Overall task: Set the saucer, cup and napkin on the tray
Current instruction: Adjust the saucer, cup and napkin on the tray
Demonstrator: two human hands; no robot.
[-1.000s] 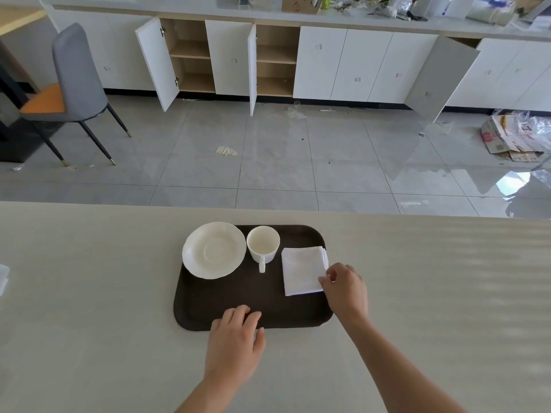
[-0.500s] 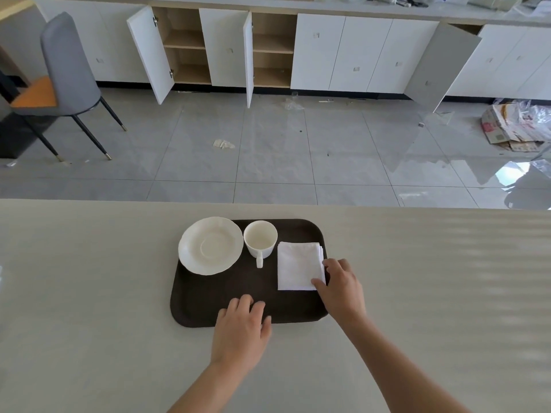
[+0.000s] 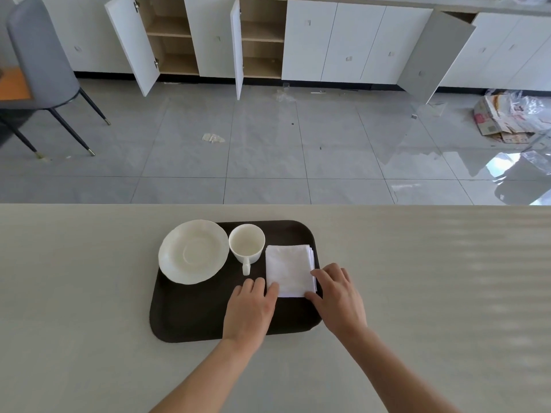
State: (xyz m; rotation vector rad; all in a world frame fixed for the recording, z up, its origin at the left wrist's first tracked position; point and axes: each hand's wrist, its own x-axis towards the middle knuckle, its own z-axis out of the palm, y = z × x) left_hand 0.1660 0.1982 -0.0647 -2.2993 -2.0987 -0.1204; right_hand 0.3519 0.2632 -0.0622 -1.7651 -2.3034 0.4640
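A dark brown tray [image 3: 193, 311] lies on the pale counter. On its left side rests a white saucer [image 3: 193, 251], overhanging the tray's left rim. A white cup [image 3: 247, 244] stands upright beside it, handle pointing toward me. A folded white napkin [image 3: 289, 268] lies on the tray's right part. My left hand [image 3: 250, 311] lies flat on the tray, its fingertips touching the napkin's near left corner. My right hand [image 3: 338, 296] rests at the tray's right rim, fingers on the napkin's near right corner.
The counter's far edge [image 3: 387, 205] runs just beyond the tray; a tiled floor lies past it. White cabinets with open doors [image 3: 238, 46] line the far wall. A grey chair [image 3: 41, 64] stands at the left, flattened cardboard [image 3: 501, 120] at the right.
My left hand has slid forward from the tray's near rim up to the napkin's left corner. My right hand has stayed at the napkin's right edge. The napkin now lies squarer.
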